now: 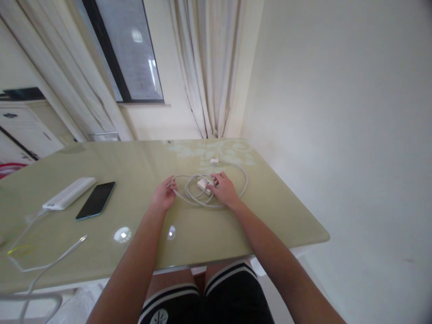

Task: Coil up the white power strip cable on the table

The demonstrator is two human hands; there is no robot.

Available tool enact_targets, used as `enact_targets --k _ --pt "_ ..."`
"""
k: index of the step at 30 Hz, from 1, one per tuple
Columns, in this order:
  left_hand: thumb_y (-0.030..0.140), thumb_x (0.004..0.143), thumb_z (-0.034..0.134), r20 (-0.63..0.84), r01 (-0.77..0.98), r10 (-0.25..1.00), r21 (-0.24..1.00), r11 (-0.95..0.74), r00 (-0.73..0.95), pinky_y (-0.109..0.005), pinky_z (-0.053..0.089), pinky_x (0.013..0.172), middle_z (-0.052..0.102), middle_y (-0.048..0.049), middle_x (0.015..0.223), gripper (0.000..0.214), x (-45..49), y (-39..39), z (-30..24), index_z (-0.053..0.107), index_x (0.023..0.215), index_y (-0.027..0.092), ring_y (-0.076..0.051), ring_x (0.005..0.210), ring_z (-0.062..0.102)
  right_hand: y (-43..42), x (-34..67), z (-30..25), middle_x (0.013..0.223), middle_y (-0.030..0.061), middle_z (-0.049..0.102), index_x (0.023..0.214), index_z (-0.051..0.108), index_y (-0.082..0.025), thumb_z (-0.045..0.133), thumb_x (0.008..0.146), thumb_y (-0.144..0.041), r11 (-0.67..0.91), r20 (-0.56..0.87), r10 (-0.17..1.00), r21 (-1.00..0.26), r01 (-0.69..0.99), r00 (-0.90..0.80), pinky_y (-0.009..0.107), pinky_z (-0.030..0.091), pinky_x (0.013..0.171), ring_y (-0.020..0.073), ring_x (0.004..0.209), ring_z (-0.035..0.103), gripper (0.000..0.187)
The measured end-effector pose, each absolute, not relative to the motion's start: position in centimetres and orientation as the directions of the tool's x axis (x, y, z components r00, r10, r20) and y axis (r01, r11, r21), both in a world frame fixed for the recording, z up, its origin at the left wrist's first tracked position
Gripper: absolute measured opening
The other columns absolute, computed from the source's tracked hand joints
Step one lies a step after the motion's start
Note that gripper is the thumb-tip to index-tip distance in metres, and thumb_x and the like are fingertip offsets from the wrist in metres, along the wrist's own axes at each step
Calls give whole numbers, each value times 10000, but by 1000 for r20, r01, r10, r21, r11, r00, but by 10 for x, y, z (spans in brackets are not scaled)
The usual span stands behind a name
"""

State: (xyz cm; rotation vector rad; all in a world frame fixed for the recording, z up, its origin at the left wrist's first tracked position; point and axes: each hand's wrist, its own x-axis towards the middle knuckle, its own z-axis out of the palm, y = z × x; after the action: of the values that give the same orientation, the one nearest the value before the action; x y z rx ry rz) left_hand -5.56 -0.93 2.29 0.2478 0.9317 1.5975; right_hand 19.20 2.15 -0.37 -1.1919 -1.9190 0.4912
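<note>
A white cable [236, 173] lies in loose loops on the glossy green table [141, 166]. My left hand [164, 194] pinches the left side of the loops, fingers closed on the cable. My right hand [223, 190] rests on the coil's middle, fingers curled by a small white plug block [202, 184]. A second white connector [214, 160] lies at the cable's far end, just beyond the coil.
A white power strip [69, 193] and a dark phone [96, 200] lie to the left. Another thin white cable [47, 265] trails over the left front edge. A bare wall stands on the right; curtains [209, 67] and a window [124, 49] are behind the table.
</note>
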Motion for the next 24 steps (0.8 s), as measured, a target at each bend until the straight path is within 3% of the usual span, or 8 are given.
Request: enact_targets --k 3,5,9,14,16,19,21,24 --pt "44 983 462 -342 -748 911 662 59 -230 -93 204 309 573 7 717 186 -57 -13 26 547 840 128 16 373 314 23 193 -6 1085 79 678 1251 682 -183 737 850 -272 477 425 875 -675 562 -232 312 526 820 160 814 638 415" --pt "33 962 496 -327 -752 923 655 67 -202 -100 194 302 612 -1 751 149 -55 -15 27 576 868 116 22 365 295 25 196 -6 1062 77 693 1241 690 -194 665 873 -211 492 432 867 -670 556 -247 328 527 850 174 847 645 369" --pt "63 934 587 -185 -752 961 659 -34 -205 -109 313 362 688 -2 847 117 -51 -17 26 655 1001 130 7 421 402 28 199 -3 1123 100 693 1259 684 -199 525 900 -165 521 518 840 -686 508 -161 360 529 890 192 898 642 393" --pt "77 944 627 -84 -750 945 633 -195 -317 -141 493 567 747 22 945 171 -57 -14 22 699 1016 214 -30 608 620 35 202 -1 1034 73 688 1219 687 -216 531 857 -223 447 506 862 -794 411 40 316 524 781 187 849 617 395" --pt "49 952 604 -104 -762 915 596 -256 -389 -152 535 667 762 28 948 218 -61 -12 21 714 995 233 -45 700 676 42 208 -2 979 56 685 1187 689 -213 537 810 -218 376 446 881 -864 335 161 313 514 775 183 826 600 406" --pt "32 940 615 -87 -749 889 579 -322 -450 -153 543 749 769 31 938 245 -68 -11 19 727 960 249 -60 809 705 52 218 -4 850 13 652 1076 680 -209 560 713 -202 171 172 935 -985 32 311 283 496 696 165 750 572 382" --pt "40 919 653 -53 -725 892 605 -329 -450 -151 535 737 765 35 943 246 -71 -10 18 732 964 269 -65 824 700 56 224 -4 752 -14 603 975 653 -204 576 669 -201 41 -10 950 -987 -157 313 255 473 612 148 673 551 316" --pt "68 870 729 -18 -690 898 646 -325 -440 -150 526 718 750 46 952 259 -71 -9 16 727 984 300 -63 810 683 59 228 -2 645 -29 541 827 591 -207 591 675 -232 -28 -99 957 -967 -253 271 248 469 548 135 585 527 154"
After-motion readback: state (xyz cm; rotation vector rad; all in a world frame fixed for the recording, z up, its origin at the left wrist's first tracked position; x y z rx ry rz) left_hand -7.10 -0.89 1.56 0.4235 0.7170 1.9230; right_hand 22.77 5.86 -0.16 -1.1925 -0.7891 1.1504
